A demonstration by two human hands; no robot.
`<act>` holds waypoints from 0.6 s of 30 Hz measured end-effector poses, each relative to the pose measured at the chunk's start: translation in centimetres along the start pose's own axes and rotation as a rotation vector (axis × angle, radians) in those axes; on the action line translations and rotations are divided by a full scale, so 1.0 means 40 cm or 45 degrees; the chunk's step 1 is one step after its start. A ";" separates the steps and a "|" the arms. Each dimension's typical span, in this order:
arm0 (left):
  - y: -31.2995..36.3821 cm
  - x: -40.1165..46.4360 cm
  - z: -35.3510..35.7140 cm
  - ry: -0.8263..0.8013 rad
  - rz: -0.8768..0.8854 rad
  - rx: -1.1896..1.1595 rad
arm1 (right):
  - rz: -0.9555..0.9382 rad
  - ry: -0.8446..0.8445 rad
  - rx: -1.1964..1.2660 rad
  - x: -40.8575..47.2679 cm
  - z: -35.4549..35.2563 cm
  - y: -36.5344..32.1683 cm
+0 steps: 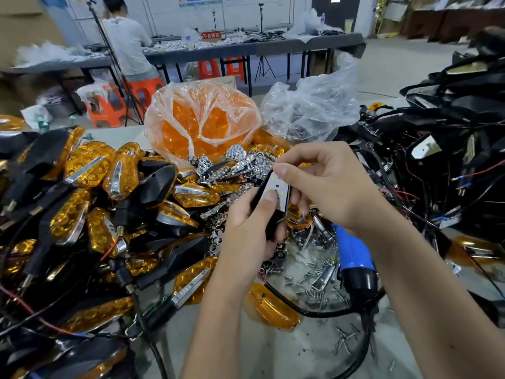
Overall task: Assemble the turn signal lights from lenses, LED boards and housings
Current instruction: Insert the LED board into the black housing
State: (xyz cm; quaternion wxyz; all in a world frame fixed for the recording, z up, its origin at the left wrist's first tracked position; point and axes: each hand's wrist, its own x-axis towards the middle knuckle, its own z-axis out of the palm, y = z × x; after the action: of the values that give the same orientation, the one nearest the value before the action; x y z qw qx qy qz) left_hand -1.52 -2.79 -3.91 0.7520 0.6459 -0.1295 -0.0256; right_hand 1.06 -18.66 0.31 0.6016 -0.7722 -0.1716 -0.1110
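My left hand (247,231) grips a black housing (273,222) from below, its thumb pressing on the white LED board (276,187) that lies in the housing. My right hand (322,184) reaches in from the right and pinches the board's upper end with thumb and forefinger. Behind the hands lies a heap of chrome reflectors (246,160). A clear bag of orange lenses (202,121) stands further back. One loose orange lens (270,307) lies on the table below my left wrist.
Finished amber-and-black turn signals (90,192) are piled at the left. Black housings with wires (448,149) are heaped at the right. A blue-and-black electric screwdriver (355,263) lies among loose screws (314,283). A crumpled clear bag (308,105) stands behind. A person (128,36) sits at a far table.
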 end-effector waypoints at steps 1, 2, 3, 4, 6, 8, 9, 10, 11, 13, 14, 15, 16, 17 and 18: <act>0.002 0.002 0.001 0.002 -0.003 -0.005 | 0.008 0.004 0.012 0.000 -0.001 0.001; 0.004 0.004 0.001 0.008 0.004 0.002 | 0.016 0.002 0.017 0.000 -0.004 0.000; 0.004 0.003 0.001 0.016 0.006 0.011 | 0.024 -0.009 0.010 -0.001 -0.005 0.000; 0.004 0.002 -0.001 0.018 0.009 0.016 | 0.028 -0.026 -0.008 -0.001 -0.006 -0.001; 0.003 -0.001 -0.003 0.021 0.005 0.021 | 0.029 -0.066 -0.072 -0.002 -0.006 -0.003; 0.004 -0.005 -0.002 0.032 0.003 0.019 | 0.016 -0.085 -0.127 -0.004 -0.002 -0.006; 0.005 -0.006 -0.001 0.033 0.003 0.012 | 0.011 -0.080 -0.136 -0.005 0.001 -0.006; 0.006 -0.008 -0.001 0.033 0.004 0.009 | 0.012 -0.066 -0.128 -0.006 0.003 -0.005; 0.006 -0.008 0.000 0.032 0.006 0.005 | 0.012 -0.052 -0.112 -0.007 0.005 -0.005; 0.009 -0.010 0.000 0.015 0.017 -0.014 | 0.011 -0.045 -0.076 -0.009 0.005 -0.005; 0.010 -0.010 0.000 -0.002 0.027 -0.032 | 0.011 -0.054 -0.055 -0.010 0.004 -0.005; 0.011 -0.012 0.000 -0.021 0.035 -0.055 | 0.010 -0.066 -0.028 -0.011 0.003 -0.006; 0.013 -0.013 0.000 -0.036 0.040 -0.079 | 0.005 -0.077 0.005 -0.011 0.000 -0.006; 0.015 -0.013 -0.001 -0.047 0.046 -0.102 | -0.003 -0.087 0.037 -0.011 -0.001 -0.007; 0.016 -0.013 -0.001 -0.059 0.052 -0.117 | -0.010 -0.096 0.065 -0.011 -0.003 -0.008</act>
State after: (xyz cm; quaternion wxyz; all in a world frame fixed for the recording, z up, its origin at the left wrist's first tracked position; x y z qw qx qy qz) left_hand -2.10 -2.54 -3.38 0.7780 0.6071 -0.1587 -0.0311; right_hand 0.52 -18.76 0.45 0.6139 -0.7595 -0.1998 -0.0798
